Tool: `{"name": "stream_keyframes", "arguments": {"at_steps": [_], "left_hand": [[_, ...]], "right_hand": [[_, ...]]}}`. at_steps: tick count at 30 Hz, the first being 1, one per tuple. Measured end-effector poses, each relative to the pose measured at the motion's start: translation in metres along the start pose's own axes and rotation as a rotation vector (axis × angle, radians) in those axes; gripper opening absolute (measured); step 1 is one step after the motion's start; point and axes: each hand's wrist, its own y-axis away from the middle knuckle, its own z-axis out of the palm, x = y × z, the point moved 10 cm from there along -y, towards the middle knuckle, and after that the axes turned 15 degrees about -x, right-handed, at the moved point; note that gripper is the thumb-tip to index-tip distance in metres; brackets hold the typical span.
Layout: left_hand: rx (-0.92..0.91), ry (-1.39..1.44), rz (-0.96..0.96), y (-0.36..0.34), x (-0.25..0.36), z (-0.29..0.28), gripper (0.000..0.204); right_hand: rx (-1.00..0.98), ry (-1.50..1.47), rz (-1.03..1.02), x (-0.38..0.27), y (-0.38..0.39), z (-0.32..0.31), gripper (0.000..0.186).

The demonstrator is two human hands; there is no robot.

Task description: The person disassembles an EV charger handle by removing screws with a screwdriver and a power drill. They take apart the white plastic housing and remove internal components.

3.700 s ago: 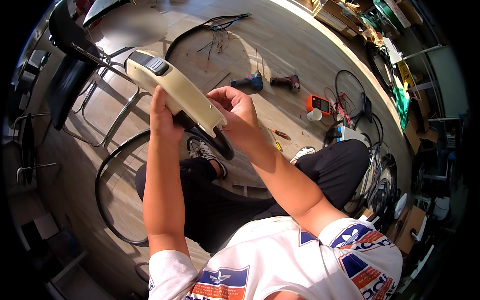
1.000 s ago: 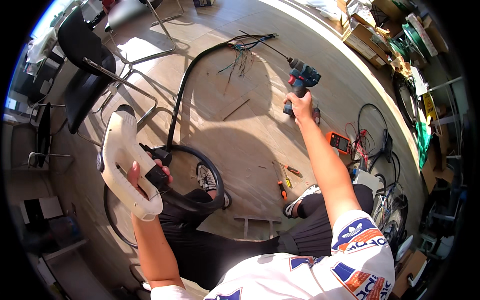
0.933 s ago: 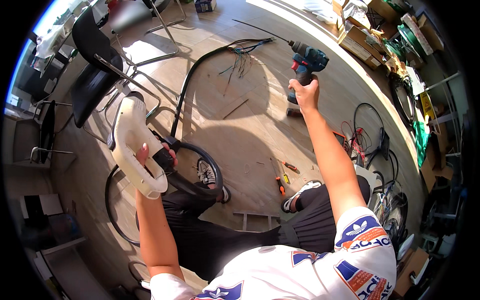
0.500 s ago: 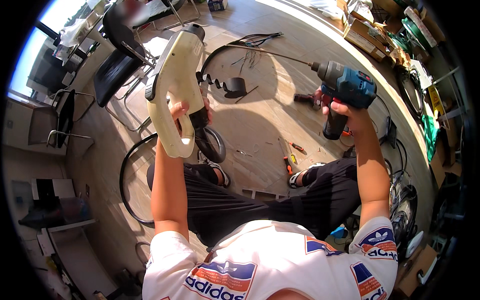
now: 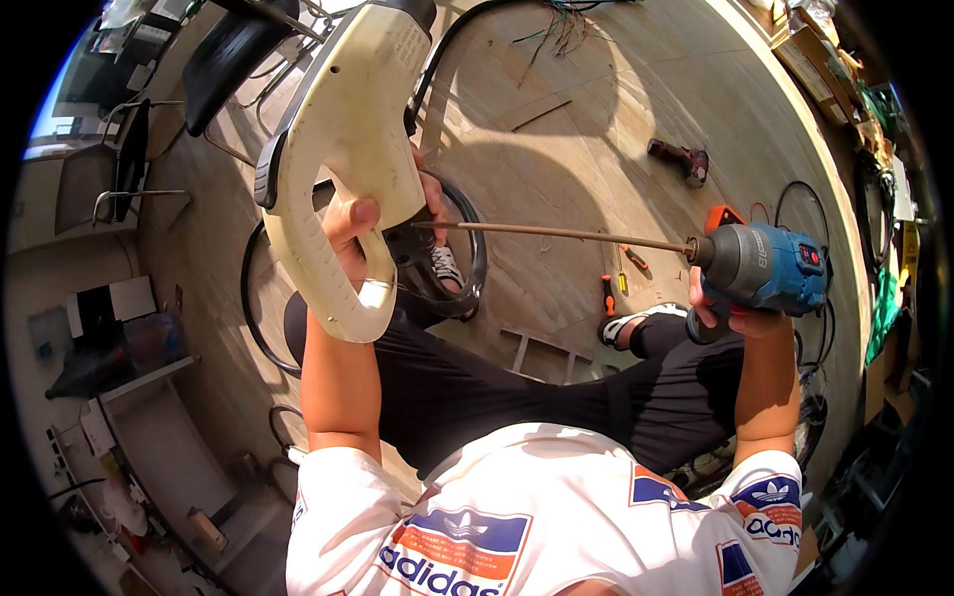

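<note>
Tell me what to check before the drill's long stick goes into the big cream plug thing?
1. Left hand wrapped firmly round the cream charging handle: ok.
2. Right hand shut on the blue drill: ok.
3. Long bit pointed at the handle's side: ok.
4. Bit tip clear of the left fingers: not ok, it ends right beside them.
5. Tip seated on a screw: cannot tell, hidden by the hand.
6. Black cable clear of the bit: cannot tell.

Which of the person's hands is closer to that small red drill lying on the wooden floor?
Right. The right hand, gripping the blue drill, is below the red drill; the left hand holds the cream handle far left.
</note>
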Motion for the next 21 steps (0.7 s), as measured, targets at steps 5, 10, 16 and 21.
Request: {"name": "stream_keyframes", "arguments": {"at_steps": [5,10,16,21], "left_hand": [[0.014,0.019,-0.031,-0.003,-0.003,0.004,0.079],[0.002,0.054,-0.045,-0.002,-0.005,0.009,0.079],[0.000,0.021,-0.046,0.002,-0.006,0.003,0.079],[0.019,0.003,-0.063,0.004,-0.006,0.006,0.076]], "right_hand": [[0.001,0.011,0.053,0.011,-0.009,0.006,0.065],[-0.076,-0.055,0.024,0.014,-0.020,0.009,0.066],[-0.059,0.069,0.099,0.017,-0.011,0.005,0.061],[0.243,-0.293,0.271,0.040,0.016,-0.016,0.062]]}}
